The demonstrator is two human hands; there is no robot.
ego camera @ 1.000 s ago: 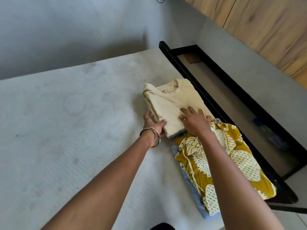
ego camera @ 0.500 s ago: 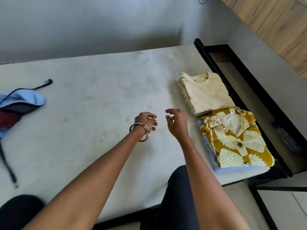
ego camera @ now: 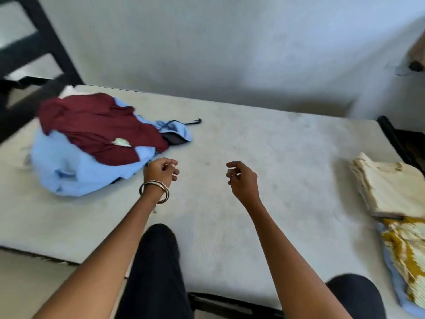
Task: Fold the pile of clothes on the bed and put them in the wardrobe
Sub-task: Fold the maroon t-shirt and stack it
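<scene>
Now both hands are off the cloth: one second ago they were pressing the cream T-shirt flat, and here the left hand (ego camera: pixel 161 171) and right hand (ego camera: pixel 241 180) hang apart over bare mattress, fingers loosely curled, gripping nothing. Nearest on the right, the yellow patterned shirt (ego camera: pixel 407 256) lies folded on a light blue garment (ego camera: pixel 395 282) at the bed (ego camera: pixel 264 171) edge, and the folded cream T-shirt (ego camera: pixel 388 187) sits just beyond, its near edge overlapping the patterned one. View has swung left since then, bringing the unfolded pile into frame: a maroon garment (ego camera: pixel 96 130) draped over a light blue garment (ego camera: pixel 76 171), with a dark cord (ego camera: pixel 184 122) trailing out toward the wall. Left hand is just beside the pile's near edge, not touching as far as I can tell. Judgement: the cream T-shirt fold is finished; next item comes from the pile, maroon piece on top being the likely pick. Wardrobe step not yet begun; folded stack remains on the bed.
</scene>
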